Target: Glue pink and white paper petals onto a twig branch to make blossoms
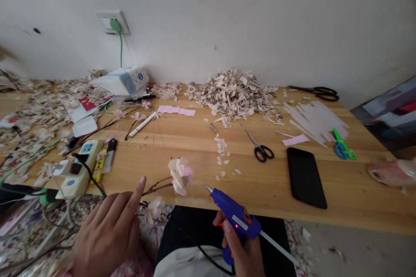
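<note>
My left hand is at the front edge of the table, palm down, index finger stretched out. It is closed on a thin brown flower branch; the thumb and the grip itself are mostly hidden beneath. At the branch tip is a pale cream-pink blossom, and another blossom hangs lower, past the edge. Closed around the handle of a blue hot glue gun is my right hand. Its metal nozzle points toward the blossom, a short gap apart. A red light glows on the gun, and a glue stick protrudes from its back.
Behind lies a heap of dried petals. Black-handled scissors, a phone, green-blue scissors and glue sticks are on the right. A power strip, utility knives and a tissue pack are left.
</note>
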`<act>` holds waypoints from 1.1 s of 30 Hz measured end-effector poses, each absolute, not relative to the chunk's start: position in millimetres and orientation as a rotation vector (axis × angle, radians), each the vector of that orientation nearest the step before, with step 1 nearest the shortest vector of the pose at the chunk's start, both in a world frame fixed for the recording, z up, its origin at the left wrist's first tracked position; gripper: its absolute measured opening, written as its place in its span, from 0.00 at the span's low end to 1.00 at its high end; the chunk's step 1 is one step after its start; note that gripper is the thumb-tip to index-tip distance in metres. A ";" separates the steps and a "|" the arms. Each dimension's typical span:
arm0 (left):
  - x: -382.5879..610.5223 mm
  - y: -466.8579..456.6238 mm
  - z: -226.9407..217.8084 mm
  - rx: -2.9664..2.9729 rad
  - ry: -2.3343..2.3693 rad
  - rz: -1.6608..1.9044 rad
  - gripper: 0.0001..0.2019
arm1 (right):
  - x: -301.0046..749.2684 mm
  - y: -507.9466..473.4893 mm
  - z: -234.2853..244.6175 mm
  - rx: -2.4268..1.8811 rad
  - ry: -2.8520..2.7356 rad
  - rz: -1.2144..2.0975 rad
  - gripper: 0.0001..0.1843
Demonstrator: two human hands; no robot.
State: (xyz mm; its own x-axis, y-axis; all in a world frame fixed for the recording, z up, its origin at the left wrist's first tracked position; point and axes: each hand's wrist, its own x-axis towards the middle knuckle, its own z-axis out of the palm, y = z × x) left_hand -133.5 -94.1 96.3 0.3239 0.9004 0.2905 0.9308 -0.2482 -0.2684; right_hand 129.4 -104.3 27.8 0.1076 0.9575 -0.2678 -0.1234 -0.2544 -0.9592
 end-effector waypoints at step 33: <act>-137.3 -101.4 102.2 -2.388 -1.768 -0.059 0.38 | 135.2 -111.1 22.5 -1.435 -0.837 1.309 0.20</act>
